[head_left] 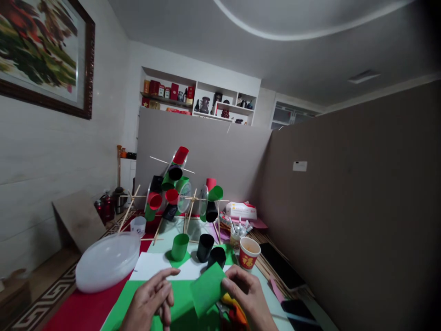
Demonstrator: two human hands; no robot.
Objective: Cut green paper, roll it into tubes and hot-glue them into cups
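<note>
My right hand [246, 294] pinches a small piece of green paper [208, 288] at its right edge, thumb in front. Off to its left, my left hand [151, 299] holds nothing; the index finger is stretched out and the others are loosely bent. Beneath both hands lies a large green sheet [182, 299], partly over a white sheet [151, 264]. Just beyond them stand a green paper cup [180, 247] and two black paper cups [205, 247], the nearer partly hidden by the green piece. Orange and yellow material [236, 310] and scissors [222, 309] show under my right hand.
Stick frames [193, 198] carrying clear discs and red, green and black cups stand behind. A translucent lid-like dish [108, 262] lies left. On the right are a red-and-white cup [249, 253], a jar of pens [237, 236], a black tablet-like slab [280, 264] and a grey partition [351, 193].
</note>
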